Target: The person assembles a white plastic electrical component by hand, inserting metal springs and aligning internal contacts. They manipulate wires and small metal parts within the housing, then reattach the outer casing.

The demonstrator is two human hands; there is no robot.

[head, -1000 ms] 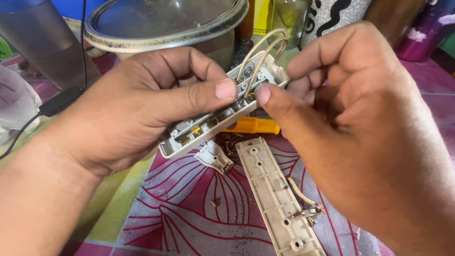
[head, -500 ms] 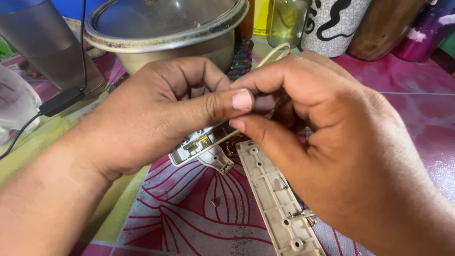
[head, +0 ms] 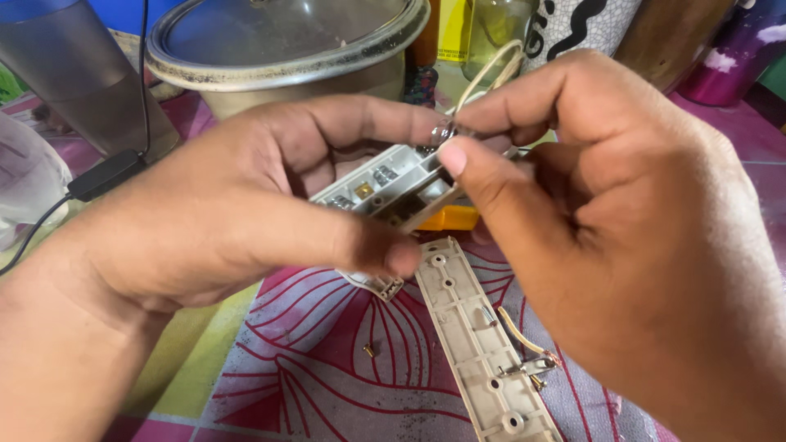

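Pot [head: 270, 65] with glass lid stands at the back, top centre. Grey tumbler [head: 78, 74] at far left, black cable [head: 98, 176] running beside it. Jar [head: 495, 33] and patterned mug [head: 573, 33] behind the hands; purple bottle [head: 737, 49] top right. Cloth [head: 327, 368] with pink leaf pattern covers the table under the work.

Left hand [head: 221, 221] holds the open strip body [head: 385, 184] off the table, fingers curled around its far edge, thumb stretched across underneath toward the near side. Brass contacts show inside the body. It sits between both hands, above the cloth, tilted up to the right.

Right hand [head: 606, 205] meets it at the right end: thumb and forefinger pressed together, pinching a small metal part at the body's end, where pale wires [head: 491, 69] loop upward.

Cover [head: 479, 344] lies flat on the cloth below the hands, inner face up, running down to the right. Orange handle [head: 450, 218] peeks out just under the body. Small plastic piece [head: 378, 284] lies beside the cover's top end. Loose screw [head: 369, 350] on the cloth, left of the cover. Short wire scrap [head: 524, 337] at the cover's right edge.
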